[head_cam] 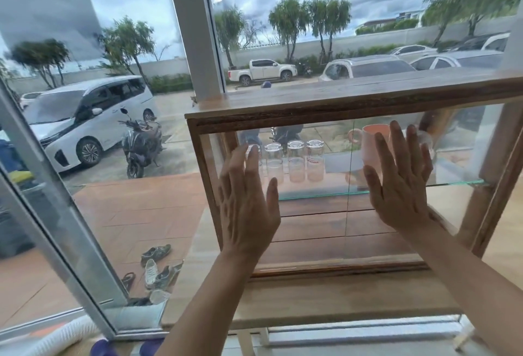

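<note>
A wooden display cabinet [325, 106] with glass front panes stands on a light wooden table [325, 302]. My left hand [247, 205] lies flat, fingers straight, against the left glass pane [311, 222]. In the same way my right hand [399, 183] presses on the right pane [458, 157]. Inside, several clear glasses [295, 160] stand upside down on a glass shelf [319, 193]. A pink mug [370, 145] sits on that shelf behind my right hand.
Large windows with a white frame post [195, 30] stand behind the cabinet. Outside are parked cars, a scooter [141, 143] and shoes [155, 265] on a tiled porch. A white hose [56, 336] lies at the lower left.
</note>
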### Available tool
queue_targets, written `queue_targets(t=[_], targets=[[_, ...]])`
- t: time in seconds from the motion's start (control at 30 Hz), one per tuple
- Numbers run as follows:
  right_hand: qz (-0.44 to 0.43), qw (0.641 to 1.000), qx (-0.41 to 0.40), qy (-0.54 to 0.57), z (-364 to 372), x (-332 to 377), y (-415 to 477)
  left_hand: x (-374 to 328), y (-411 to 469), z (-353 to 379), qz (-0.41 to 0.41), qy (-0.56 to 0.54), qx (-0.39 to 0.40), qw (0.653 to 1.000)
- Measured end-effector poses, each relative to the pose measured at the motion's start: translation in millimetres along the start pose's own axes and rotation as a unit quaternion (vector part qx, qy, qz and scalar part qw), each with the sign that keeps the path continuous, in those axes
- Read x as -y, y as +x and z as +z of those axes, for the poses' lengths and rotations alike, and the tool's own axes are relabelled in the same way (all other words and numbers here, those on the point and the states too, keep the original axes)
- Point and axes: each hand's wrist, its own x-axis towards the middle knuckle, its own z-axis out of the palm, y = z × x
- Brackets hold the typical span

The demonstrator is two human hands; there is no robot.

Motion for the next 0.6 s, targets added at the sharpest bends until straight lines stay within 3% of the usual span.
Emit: queue_targets(t=[0.1,0.27,0.4,0.6], targets=[[-0.032,0.999,0.012,0.018,-1,18,3,-5,5,16,0.061,0.037,0.072,0.995],[-0.102,0.993,0.052,0.01,-1,54,17,3,15,31,0.085,0.108,0.166,0.977],[-0.152,0.981,0.114,-0.023,3,65,22,12,14,32,0.102,0.159,0.19,0.963],[-0.155,0.973,0.158,-0.061,6,67,24,24,11,35,0.118,0.179,0.191,0.958]])
